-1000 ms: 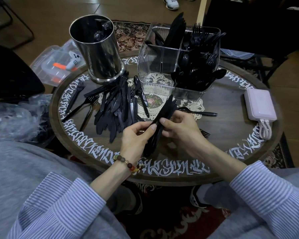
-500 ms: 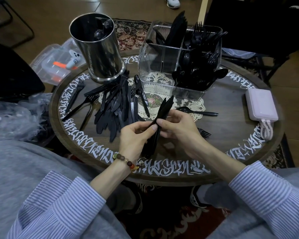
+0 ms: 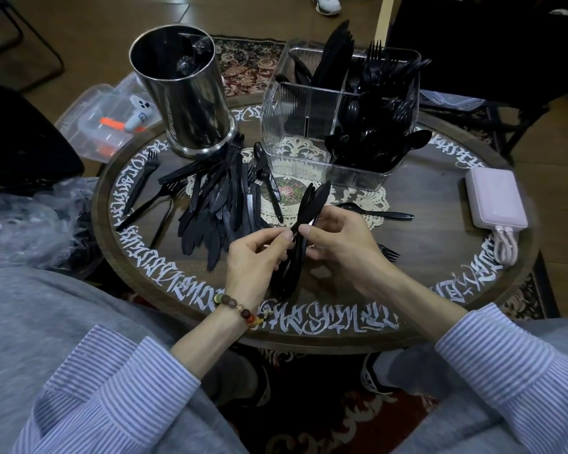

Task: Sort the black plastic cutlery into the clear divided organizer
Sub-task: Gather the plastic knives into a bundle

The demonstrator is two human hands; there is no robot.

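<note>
We pinch a bundle of black plastic knives (image 3: 304, 224) between left hand (image 3: 254, 257) and right hand (image 3: 343, 245) — squaring them, we judge, for the clear ribbed plastic divided organizer (image 3: 295, 126) at twelve o'clock.

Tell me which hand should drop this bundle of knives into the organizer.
Probably the right hand: it grips the knives too, and the organizer lies ahead toward its side. The left hand sits nearer the loose pile.
</note>
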